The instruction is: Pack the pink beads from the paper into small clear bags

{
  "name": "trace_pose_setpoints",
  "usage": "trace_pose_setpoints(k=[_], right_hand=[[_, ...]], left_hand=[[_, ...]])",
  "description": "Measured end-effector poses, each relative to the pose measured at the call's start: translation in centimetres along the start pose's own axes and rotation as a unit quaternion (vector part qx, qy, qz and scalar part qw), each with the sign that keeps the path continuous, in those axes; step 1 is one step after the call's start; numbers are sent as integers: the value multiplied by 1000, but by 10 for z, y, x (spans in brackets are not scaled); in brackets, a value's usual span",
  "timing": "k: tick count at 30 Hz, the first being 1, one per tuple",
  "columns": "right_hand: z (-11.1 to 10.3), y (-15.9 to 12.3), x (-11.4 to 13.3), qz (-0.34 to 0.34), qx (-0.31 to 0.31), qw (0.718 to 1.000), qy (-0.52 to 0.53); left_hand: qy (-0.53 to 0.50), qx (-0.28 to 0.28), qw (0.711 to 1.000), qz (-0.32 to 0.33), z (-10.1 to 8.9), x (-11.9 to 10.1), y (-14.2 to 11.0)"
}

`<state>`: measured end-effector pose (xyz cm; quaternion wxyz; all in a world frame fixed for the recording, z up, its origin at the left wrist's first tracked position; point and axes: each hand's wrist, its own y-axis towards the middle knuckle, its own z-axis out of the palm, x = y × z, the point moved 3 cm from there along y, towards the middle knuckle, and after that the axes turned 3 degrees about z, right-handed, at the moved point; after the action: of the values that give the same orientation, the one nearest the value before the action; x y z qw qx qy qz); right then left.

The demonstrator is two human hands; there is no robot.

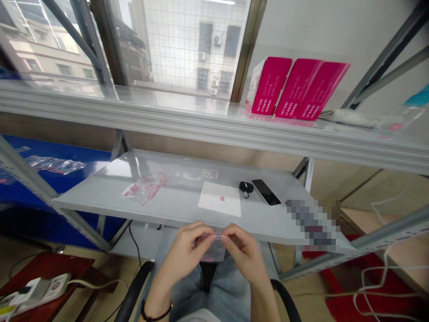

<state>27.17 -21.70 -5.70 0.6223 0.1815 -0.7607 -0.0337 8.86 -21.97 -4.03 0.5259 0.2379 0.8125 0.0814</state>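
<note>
My left hand and my right hand are raised over my lap, just in front of the shelf's near edge. Between them, their fingertips pinch the top edge of a small clear plastic bag with something pink inside. On the grey metal shelf ahead lie a heap of clear bags with red print and a white sheet with a small pink mark. A black phone and a black key fob sit to the right of the sheet.
Another small bag lies at the shelf's back. Above, a higher shelf holds pink boxes. A blurred patch covers the right edge. Black chair arms flank me, and a power strip sits low left.
</note>
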Motion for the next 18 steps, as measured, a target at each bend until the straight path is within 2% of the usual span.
trace_pose_setpoints(k=[7, 12, 18], right_hand=[[7, 0, 1, 0, 20, 1000, -6], [6, 0, -2, 10, 4, 999, -34], [1, -2, -7, 11, -15, 1000, -17]], left_hand=[[4, -5, 1000, 20, 1, -5, -3], [4, 4, 1000, -1, 3, -2, -3], [4, -4, 1000, -28, -1, 6, -4]])
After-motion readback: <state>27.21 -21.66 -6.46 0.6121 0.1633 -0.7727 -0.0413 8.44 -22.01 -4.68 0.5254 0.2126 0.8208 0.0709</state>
